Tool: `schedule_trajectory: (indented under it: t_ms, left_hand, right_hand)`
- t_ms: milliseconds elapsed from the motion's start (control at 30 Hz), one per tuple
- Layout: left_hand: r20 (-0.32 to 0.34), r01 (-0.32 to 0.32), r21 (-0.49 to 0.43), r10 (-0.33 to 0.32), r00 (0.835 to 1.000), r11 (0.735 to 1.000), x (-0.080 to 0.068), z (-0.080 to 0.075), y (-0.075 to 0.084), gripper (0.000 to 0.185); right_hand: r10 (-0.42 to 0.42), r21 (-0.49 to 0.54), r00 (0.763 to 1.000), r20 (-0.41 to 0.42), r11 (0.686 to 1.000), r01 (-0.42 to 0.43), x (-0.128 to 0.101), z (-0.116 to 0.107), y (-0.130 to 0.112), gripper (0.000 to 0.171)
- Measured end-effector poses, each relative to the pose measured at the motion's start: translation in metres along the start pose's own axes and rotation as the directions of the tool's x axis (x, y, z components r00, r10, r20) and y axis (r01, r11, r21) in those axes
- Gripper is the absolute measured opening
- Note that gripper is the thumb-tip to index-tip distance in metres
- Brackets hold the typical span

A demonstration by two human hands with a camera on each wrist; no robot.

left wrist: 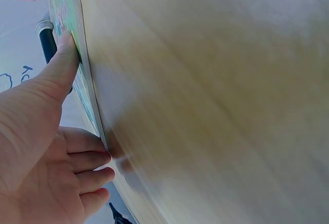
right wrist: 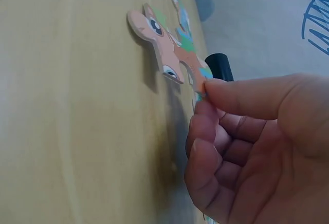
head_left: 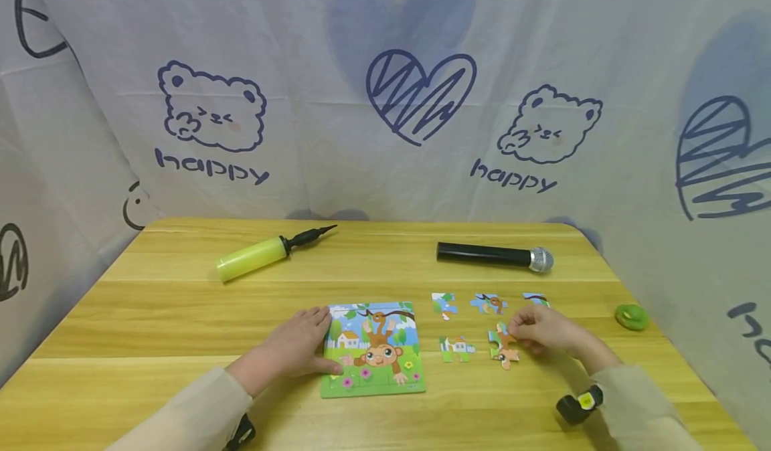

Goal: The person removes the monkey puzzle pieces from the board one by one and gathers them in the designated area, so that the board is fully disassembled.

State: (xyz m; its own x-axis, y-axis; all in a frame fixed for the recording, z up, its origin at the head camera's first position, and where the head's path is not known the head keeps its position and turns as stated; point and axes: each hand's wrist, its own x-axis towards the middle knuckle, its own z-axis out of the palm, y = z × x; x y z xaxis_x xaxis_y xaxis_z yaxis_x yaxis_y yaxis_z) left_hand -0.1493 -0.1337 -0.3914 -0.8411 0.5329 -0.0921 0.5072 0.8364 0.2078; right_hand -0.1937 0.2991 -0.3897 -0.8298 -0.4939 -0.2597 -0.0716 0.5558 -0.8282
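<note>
A square jigsaw board [head_left: 379,330] with a picture of a monkey lies on the table. My left hand [head_left: 295,344] rests at its left side, thumb on top of the board and the other fingers fairly straight along its edge. To the right of the board, my right hand [head_left: 545,332] pinches a puzzle piece [head_left: 503,352] between thumb and forefinger. In the right wrist view this piece [right wrist: 162,41] shows part of the monkey's face and is tilted above the table. Nearby lie loose puzzle pieces: one with a house [head_left: 456,348], one with leaves [head_left: 444,304] and one with a curled tail [head_left: 489,302].
Another piece with a branch [head_left: 535,298] lies just behind my right hand. Farther back are a yellow hand pump [head_left: 253,258] on the left and a black microphone [head_left: 484,254] on the right. A green ring-shaped thing [head_left: 632,317] sits near the table's right edge.
</note>
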Motion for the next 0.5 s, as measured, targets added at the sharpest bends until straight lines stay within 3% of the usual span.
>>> schedule_trajectory:
  t_ms: [500]
  left_hand:
    - [-0.007, -0.003, 0.002, 0.003, 1.0, 1.0, -0.001, 0.0003, -0.0002, 0.094]
  right_hand:
    - [0.027, -0.091, 0.998, -0.061, 0.995, -0.032, 0.0054, 0.0069, -0.0023, 0.013]
